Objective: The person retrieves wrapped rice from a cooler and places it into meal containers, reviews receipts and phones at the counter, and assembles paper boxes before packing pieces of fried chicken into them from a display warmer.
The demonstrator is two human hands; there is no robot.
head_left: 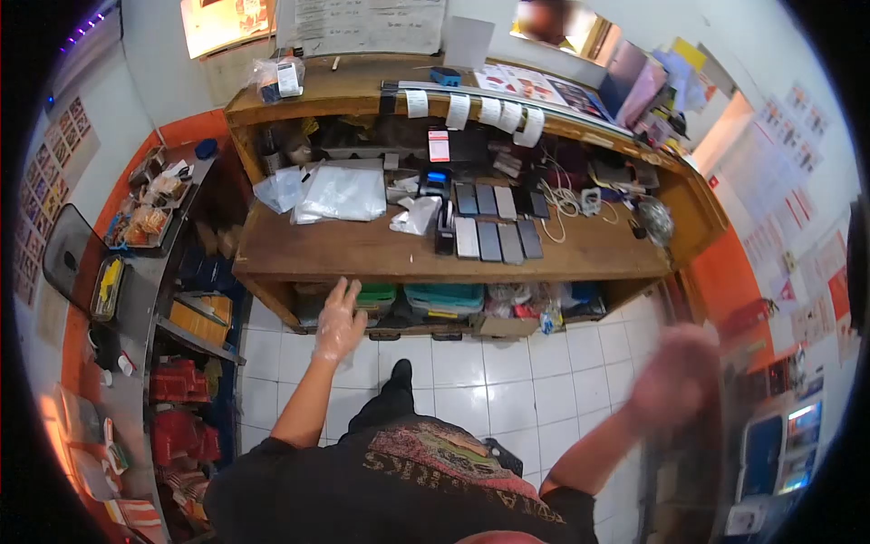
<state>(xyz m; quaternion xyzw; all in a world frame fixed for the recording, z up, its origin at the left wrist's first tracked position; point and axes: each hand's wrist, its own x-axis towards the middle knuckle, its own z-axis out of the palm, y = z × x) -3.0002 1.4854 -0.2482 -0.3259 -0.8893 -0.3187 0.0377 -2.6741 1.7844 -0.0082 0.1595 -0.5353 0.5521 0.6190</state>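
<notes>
I'd go easy near that brown wooden tabletop (317,250): clear-plastic-gloved left hand (339,328) has fingers spread, right hand (675,374) too blurred to tell.

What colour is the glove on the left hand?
The glove is colourless, see-through plastic; it shows best in the head view.

Site: small shop, order-counter type. Evidence: printed receipts (458,111) hang off the wooden counter (589,260) at 12 o'clock, smartphones (509,243) in rows beneath; whiteboard (367,25) with handwriting, 11–12; posted sheets (787,204), 2 o'clock.
</notes>
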